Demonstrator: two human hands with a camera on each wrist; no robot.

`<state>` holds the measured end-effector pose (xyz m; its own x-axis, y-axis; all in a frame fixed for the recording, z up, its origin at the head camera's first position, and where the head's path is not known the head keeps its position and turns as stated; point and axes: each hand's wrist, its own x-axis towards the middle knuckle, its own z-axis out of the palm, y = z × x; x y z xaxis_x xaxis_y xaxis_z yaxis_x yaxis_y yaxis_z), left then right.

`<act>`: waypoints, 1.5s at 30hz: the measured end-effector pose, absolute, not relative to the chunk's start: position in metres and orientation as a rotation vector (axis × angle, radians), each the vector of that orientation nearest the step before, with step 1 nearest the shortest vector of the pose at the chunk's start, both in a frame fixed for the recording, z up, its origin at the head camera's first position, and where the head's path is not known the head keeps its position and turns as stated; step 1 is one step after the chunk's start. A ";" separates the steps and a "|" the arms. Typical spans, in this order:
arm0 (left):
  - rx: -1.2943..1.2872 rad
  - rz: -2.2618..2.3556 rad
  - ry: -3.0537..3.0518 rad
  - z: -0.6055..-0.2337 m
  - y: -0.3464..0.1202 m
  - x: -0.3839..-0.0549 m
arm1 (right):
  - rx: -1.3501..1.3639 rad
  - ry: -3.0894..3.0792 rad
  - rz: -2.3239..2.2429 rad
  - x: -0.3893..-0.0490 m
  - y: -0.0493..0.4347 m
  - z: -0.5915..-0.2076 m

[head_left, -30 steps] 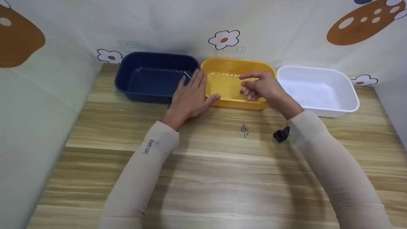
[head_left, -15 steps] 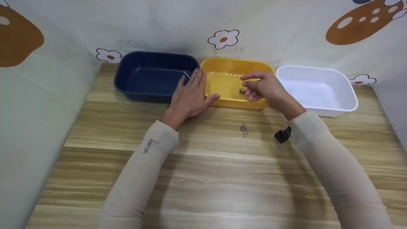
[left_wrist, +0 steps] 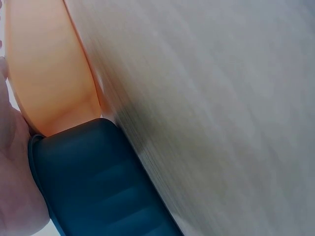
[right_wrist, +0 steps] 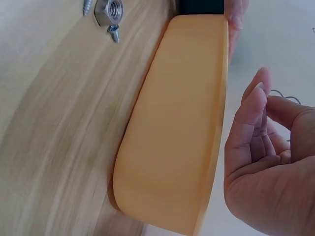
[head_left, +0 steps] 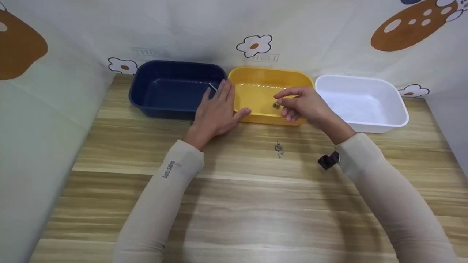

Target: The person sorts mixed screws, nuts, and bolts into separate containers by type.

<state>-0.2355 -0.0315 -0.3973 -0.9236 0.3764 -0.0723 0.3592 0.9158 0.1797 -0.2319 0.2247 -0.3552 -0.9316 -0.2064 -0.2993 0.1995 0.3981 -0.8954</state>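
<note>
My left hand lies with straight fingers across the adjoining rims of the navy bin and the yellow bin. A thin metal rod, perhaps a bolt, shows in the navy bin beside those fingers; its lower end is hidden. Over the yellow bin hovers my right hand, index finger and thumb close together, the other fingers curled. Whether something small sits between them is hidden. Just beyond the thumb, a metal nut appears inside the yellow bin. On the table before it lie another hex nut and small screws.
To the right of the yellow bin stands a white bin. The bins line up against a patterned cloth backdrop on a wood-grain table. A black wrist camera hangs below my right wrist.
My right hand has shifted slightly, its index finger bending down closer to the thumb. The nut in the yellow bin, partly covered before, shows beside the fingers. The left hand stays in place.
</note>
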 end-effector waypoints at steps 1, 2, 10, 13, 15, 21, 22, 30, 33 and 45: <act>0.572 0.250 2.973 -0.398 -0.032 -0.235 | -0.009 2.288 -1.548 -0.230 0.224 -0.356; 0.573 0.251 2.973 -0.398 -0.032 -0.235 | -0.014 2.279 -1.547 -0.228 0.224 -0.356; 0.574 0.261 2.976 -0.397 -0.032 -0.236 | -0.115 2.218 -1.499 -0.206 0.227 -0.361; 0.573 0.262 2.975 -0.397 -0.032 -0.236 | -0.139 2.183 -1.483 -0.202 0.229 -0.364; 0.573 0.265 2.977 -0.398 -0.033 -0.236 | -0.142 2.180 -1.457 -0.201 0.231 -0.367; 0.579 0.245 2.982 -0.397 -0.034 -0.236 | -0.135 2.176 -1.437 -0.198 0.235 -0.373; 0.581 0.242 2.982 -0.397 -0.034 -0.236 | -0.133 2.170 -1.444 -0.197 0.235 -0.374; 0.583 0.287 2.974 -0.398 -0.033 -0.235 | -0.127 2.130 -1.376 -0.191 0.242 -0.388; 0.573 0.295 2.969 -0.399 -0.034 -0.234 | -0.134 2.123 -1.317 -0.190 0.243 -0.393; 0.590 0.258 2.984 -0.398 -0.033 -0.236 | -0.181 2.113 -1.225 -0.185 0.248 -0.405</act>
